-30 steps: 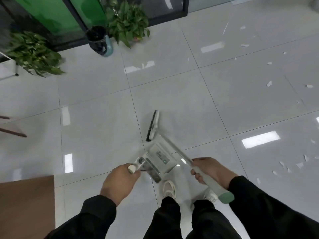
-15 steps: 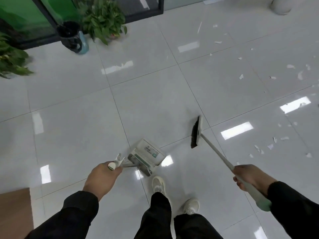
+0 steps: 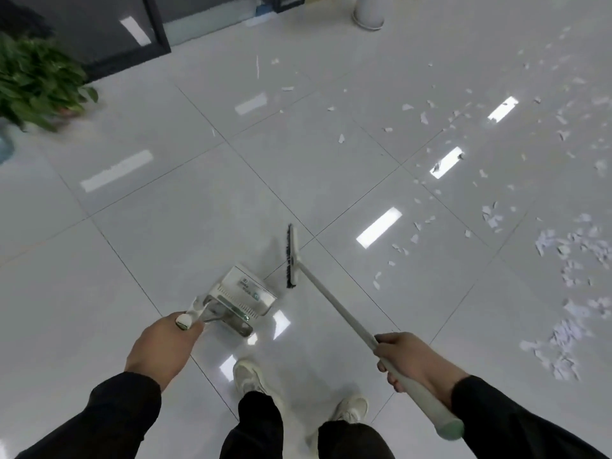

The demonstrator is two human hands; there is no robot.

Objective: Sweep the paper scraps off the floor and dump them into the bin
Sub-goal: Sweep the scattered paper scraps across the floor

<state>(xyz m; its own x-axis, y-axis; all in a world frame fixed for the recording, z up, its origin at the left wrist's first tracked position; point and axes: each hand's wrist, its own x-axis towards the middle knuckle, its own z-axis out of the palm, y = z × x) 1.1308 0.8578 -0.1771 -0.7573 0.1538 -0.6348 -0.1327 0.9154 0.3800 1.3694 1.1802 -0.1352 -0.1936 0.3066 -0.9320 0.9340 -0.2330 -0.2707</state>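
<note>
My left hand (image 3: 162, 346) grips the top of the handle of a white dustpan (image 3: 243, 293), which hangs just above the floor in front of my feet. My right hand (image 3: 410, 359) is closed around the pale green handle of a broom (image 3: 334, 303); its black-bristled head (image 3: 291, 256) sits low over the tiles right of the dustpan. White paper scraps (image 3: 493, 220) lie scattered over the floor to the right, with thicker heaps (image 3: 569, 250) near the right edge. No bin that I can identify is in view.
A potted green plant (image 3: 36, 81) stands at the far left by a dark glass partition (image 3: 99, 31). The base of a white round object (image 3: 369, 11) stands at the top right. My two white shoes (image 3: 248, 376) are on the glossy white tiles.
The view has swung right, bringing many more scraps into sight. The broom has swung out to the right of the dustpan and both have moved forward with me.
</note>
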